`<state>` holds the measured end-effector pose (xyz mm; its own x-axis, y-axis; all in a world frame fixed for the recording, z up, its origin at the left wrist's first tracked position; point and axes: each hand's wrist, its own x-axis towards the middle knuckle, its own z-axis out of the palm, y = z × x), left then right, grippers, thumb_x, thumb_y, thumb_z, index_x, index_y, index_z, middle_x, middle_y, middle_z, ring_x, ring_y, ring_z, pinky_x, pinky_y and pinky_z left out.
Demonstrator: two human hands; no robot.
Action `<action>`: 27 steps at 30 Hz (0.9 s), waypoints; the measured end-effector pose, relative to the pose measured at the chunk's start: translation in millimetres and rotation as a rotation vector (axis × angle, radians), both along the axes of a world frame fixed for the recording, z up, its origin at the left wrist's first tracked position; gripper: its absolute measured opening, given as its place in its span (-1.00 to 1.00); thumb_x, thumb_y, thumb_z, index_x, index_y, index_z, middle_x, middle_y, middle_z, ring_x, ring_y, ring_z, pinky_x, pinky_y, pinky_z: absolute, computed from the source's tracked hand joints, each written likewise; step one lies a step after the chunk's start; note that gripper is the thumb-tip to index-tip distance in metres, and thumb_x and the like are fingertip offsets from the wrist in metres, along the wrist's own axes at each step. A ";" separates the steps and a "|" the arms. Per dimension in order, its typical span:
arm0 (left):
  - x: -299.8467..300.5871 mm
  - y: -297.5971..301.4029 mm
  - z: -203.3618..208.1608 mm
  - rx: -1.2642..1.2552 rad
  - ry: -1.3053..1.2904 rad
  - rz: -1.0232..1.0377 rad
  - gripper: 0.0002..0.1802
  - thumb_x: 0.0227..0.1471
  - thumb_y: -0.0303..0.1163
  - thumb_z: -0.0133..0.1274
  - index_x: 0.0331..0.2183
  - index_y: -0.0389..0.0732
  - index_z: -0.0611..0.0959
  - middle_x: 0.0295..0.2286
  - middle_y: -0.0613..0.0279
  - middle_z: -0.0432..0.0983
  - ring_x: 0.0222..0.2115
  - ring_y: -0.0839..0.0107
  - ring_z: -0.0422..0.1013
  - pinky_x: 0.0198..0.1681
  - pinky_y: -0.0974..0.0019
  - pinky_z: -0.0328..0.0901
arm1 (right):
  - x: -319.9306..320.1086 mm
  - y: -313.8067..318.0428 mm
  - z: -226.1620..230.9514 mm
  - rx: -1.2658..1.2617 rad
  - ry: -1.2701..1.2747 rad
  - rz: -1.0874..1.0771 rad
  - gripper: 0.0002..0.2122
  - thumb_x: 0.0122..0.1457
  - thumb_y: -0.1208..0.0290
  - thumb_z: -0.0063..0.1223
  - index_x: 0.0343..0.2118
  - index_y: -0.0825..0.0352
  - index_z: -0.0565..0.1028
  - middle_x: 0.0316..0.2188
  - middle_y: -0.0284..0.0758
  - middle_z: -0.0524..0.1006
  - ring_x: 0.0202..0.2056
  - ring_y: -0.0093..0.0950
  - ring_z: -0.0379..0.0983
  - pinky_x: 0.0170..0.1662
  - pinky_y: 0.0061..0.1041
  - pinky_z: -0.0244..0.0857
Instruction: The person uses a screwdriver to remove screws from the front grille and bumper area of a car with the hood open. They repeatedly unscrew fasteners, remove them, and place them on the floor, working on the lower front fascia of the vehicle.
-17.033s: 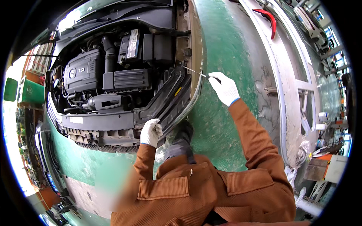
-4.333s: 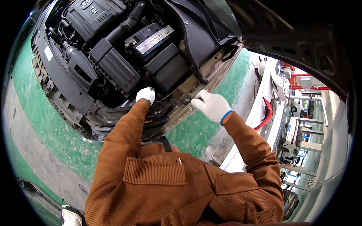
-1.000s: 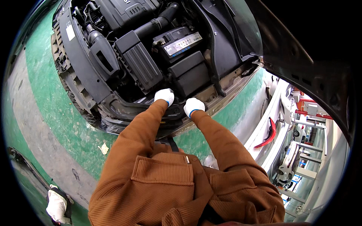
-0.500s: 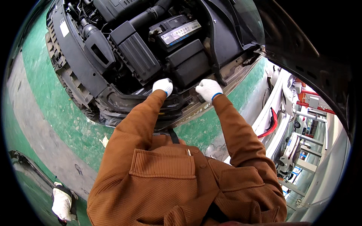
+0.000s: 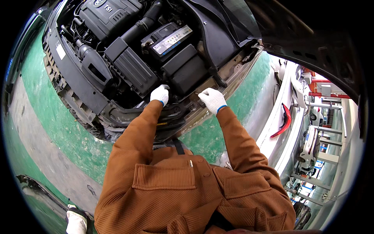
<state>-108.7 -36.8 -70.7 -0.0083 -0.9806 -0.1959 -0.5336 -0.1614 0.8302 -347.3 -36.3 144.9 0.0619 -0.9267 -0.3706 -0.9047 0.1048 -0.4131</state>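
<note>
Both my hands wear white knit gloves with blue cuffs, over the corner of a car's open engine bay. My left hand [image 5: 159,95] is closed at the front edge of a black lidded box [image 5: 185,70]; a bit of something dark shows at its fingertips, too small to make out. To its right my right hand [image 5: 212,100] is pinched above the bare fender rail [image 5: 230,74]. A small thing may stick out from its fingertips, but I cannot tell what it is. Behind the black box sits a car battery [image 5: 169,41] with a pale label.
A ribbed black air filter box [image 5: 130,66] and the engine cover [image 5: 109,15] lie to the left. The raised hood [image 5: 307,50] hangs at the upper right. A red tail light [image 5: 284,121] and white body panels stand right. The green floor [image 5: 78,144] spreads below the bumper.
The view has shifted, so the engine bay sits further left and more of the engine cover shows. My right hand has turned, its fingertips pointing more to the left. My left hand remains beside the box.
</note>
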 end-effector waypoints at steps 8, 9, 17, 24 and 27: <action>6.4 37.4 115.5 0.575 1.813 0.337 -0.17 0.38 0.30 -0.21 0.15 -0.33 0.52 0.10 -0.09 0.52 0.03 0.05 0.49 0.13 -0.04 0.40 | 78.2 45.2 29.0 0.043 -0.389 -0.043 -0.71 0.27 0.21 0.23 -0.19 0.39 0.65 -0.29 -0.07 0.68 -0.21 -0.24 0.66 -0.08 -0.32 0.48; 4.5 40.9 138.7 0.615 1.878 0.390 -0.11 0.36 0.32 -0.19 0.17 -0.39 0.50 0.13 -0.14 0.47 0.07 0.00 0.47 0.25 -0.09 0.34 | 85.6 45.4 29.3 0.060 -0.430 -0.003 -0.71 0.31 0.25 0.19 -0.10 0.41 0.64 -0.22 -0.14 0.69 -0.16 -0.36 0.64 -0.02 -0.39 0.46; -5.3 59.5 127.9 0.629 2.010 0.092 -0.16 0.40 0.20 -0.18 0.32 -0.36 0.30 0.21 -0.17 0.40 0.18 0.00 0.40 0.28 -0.04 0.31 | 88.9 35.1 16.1 -0.002 -0.203 0.224 -0.67 0.22 0.27 0.20 -0.02 0.33 0.62 -0.13 -0.08 0.63 -0.12 -0.14 0.59 -0.03 -0.22 0.46; -33.8 89.2 135.8 0.887 1.770 0.186 -0.21 0.42 0.26 -0.30 0.21 -0.29 0.43 0.06 0.00 0.50 0.06 0.12 0.45 0.17 0.10 0.35 | 73.4 63.6 -16.0 0.094 -0.065 0.173 -0.71 0.13 0.27 0.18 -0.14 0.29 0.64 -0.23 -0.05 0.67 -0.12 -0.05 0.60 -0.01 -0.12 0.46; -35.7 98.8 129.4 0.955 1.635 0.128 -0.26 0.40 0.25 -0.25 0.10 -0.26 0.53 -0.06 0.09 0.54 -0.09 0.20 0.51 -0.11 0.22 0.47 | 68.5 72.9 -23.5 0.147 -0.107 0.041 -0.74 0.10 0.29 0.21 -0.20 0.33 0.63 -0.27 -0.07 0.67 -0.15 -0.08 0.61 -0.01 -0.21 0.47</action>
